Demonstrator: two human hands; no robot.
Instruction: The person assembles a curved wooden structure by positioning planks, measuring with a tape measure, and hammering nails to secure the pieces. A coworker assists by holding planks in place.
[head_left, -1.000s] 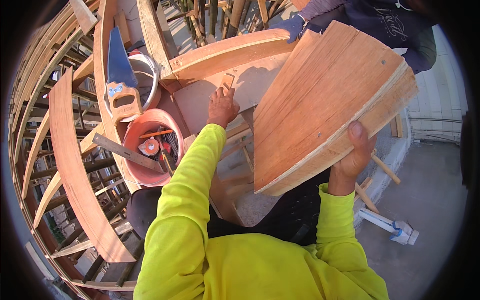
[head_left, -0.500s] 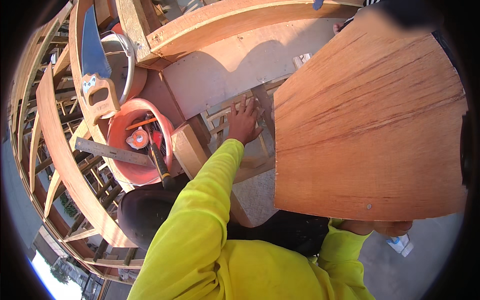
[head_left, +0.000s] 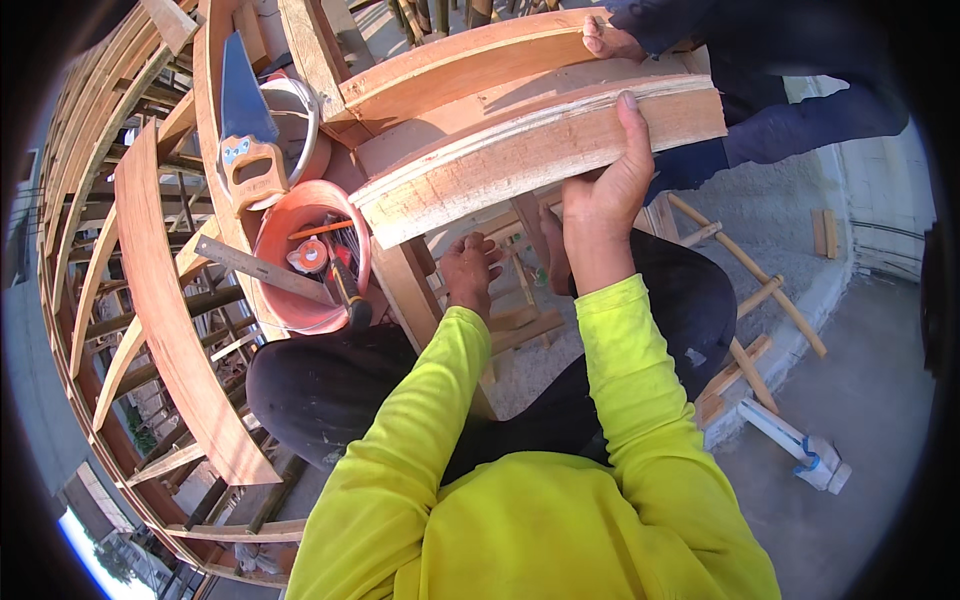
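Observation:
My right hand (head_left: 605,210) grips a curved wooden board (head_left: 490,165) near its right end, with the thumb up over the face. The board spans over the timber frame in front of me, its pale, rough edge showing along the top. Below the board, my left hand (head_left: 470,272) is held with fingers loosely bent and apart, and nothing shows in it. Beside that hand, a timber post (head_left: 405,290) rises near my knee.
To the left, an orange bucket (head_left: 268,250) holds a tape measure (head_left: 310,254), a pencil and other tools. A metal ruler (head_left: 262,270) and a handsaw (head_left: 250,125) rest by it. Another person's bare foot (head_left: 612,40) is at the far side. A wooden ladder-like frame (head_left: 770,290) stands right.
The broad wooden board has swung from the right to across the front, now seen much narrower. My right hand has come up into view with it; my left hand's fingers have curled.

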